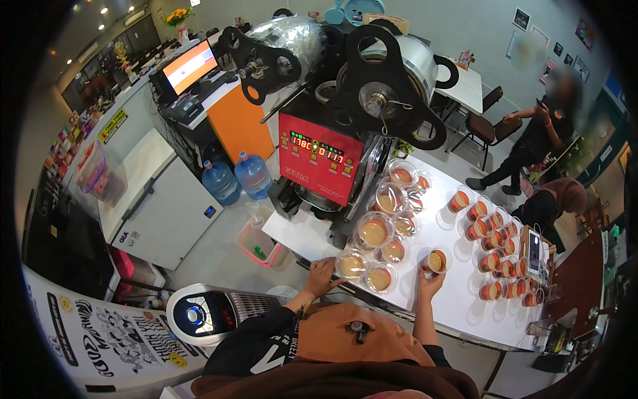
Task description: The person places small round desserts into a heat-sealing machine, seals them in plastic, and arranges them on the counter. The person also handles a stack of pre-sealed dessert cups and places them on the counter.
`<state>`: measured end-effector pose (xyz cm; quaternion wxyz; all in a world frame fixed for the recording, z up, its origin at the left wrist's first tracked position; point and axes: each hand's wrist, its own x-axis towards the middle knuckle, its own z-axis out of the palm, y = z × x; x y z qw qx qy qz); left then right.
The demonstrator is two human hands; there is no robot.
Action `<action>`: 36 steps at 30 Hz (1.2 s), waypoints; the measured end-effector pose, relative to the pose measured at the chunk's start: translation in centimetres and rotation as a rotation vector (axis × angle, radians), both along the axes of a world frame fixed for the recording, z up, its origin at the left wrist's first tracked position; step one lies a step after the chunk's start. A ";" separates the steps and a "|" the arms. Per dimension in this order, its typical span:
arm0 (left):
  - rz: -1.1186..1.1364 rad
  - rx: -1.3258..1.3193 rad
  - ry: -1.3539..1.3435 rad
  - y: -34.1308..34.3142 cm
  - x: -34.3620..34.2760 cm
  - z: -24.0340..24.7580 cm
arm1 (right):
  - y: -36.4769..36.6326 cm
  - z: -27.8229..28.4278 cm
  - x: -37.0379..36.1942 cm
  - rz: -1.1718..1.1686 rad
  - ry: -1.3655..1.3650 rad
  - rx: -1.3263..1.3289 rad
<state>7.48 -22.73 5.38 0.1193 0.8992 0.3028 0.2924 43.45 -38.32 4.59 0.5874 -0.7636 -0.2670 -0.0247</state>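
Observation:
My right hand [428, 284] is closed around a clear plastic cup [436, 261] with orange and tan layers, at the front middle of the white table [425, 199]. At the table's near left edge, my left hand [321, 276] rests with its fingers apart, beside the nearest clear cup [351, 265] of the left group. Whether it touches that cup I cannot tell. Several similar filled cups [376, 230] stand close together there, with wide clear rims or lids. Further right are rows of filled cups [492, 261].
A red-fronted cup sealing machine [319, 159] with large film rolls stands behind the left cups. A phone-like device [533, 251] stands at the table's right. Water jugs [252, 176], a pink bin [261, 249] and a tower fan [219, 312] are on the left. Two people are beyond the table.

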 end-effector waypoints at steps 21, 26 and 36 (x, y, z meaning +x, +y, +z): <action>0.010 0.030 0.007 0.0 -0.1 -0.4 | 0.3 0.5 -0.3 0.051 0.048 0.047; 0.001 0.004 0.039 0.0 -0.3 -0.1 | 0.3 0.6 -0.3 0.047 0.036 0.035; 0.014 -0.009 0.024 0.0 -0.2 -0.1 | 0.3 0.3 -0.1 0.027 0.029 -0.007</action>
